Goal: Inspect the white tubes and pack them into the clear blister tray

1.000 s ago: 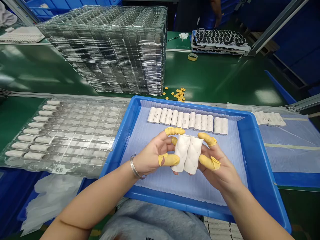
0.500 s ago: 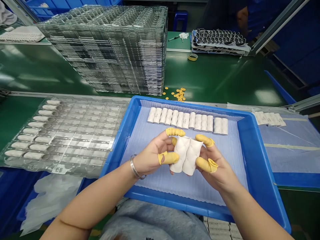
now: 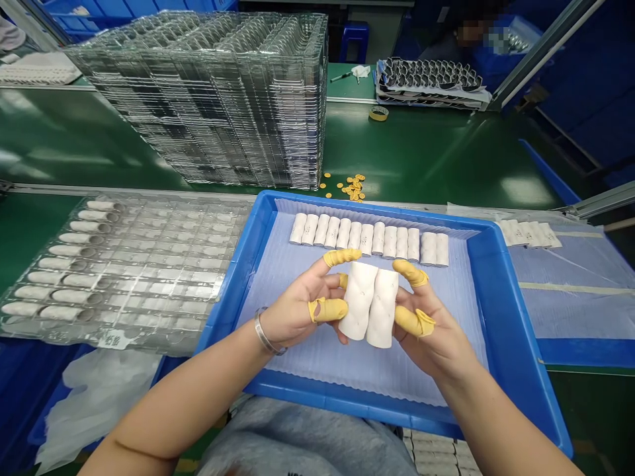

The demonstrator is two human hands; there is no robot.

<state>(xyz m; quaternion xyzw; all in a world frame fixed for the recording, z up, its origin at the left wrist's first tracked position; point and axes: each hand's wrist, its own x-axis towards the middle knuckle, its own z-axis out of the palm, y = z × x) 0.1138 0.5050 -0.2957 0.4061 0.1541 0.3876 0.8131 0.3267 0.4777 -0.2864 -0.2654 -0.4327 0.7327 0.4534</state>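
Note:
Two white, wavy-sided tubes are held side by side above the blue tray (image 3: pixel 520 330). My left hand (image 3: pixel 317 297), in yellow finger cots, grips the left tube (image 3: pixel 360 301) by its outer side. Around the outer side of the right tube (image 3: pixel 382 307) close the fingers of my right hand (image 3: pixel 424 311), also in yellow cots. Beyond my hands, a row of similar white tubes (image 3: pixel 355 236) lies near the tray's far wall, on a pale foam sheet (image 3: pixel 292 277).
Left of the tray, a clear plastic blister tray (image 3: pixel 163 264) holds several white tubes along its left side. A tall stack of clear blister trays (image 3: pixel 238 119) rises behind. Yellow discs (image 3: pixel 354 188) and a tape roll (image 3: pixel 378 114) lie on the green bench. More tubes (image 3: pixel 530 234) sit at right.
The two tubes have turned slightly in my fingers and now show more of their faces. My fingertips have shifted on their outer sides. The whole view has drifted a little.

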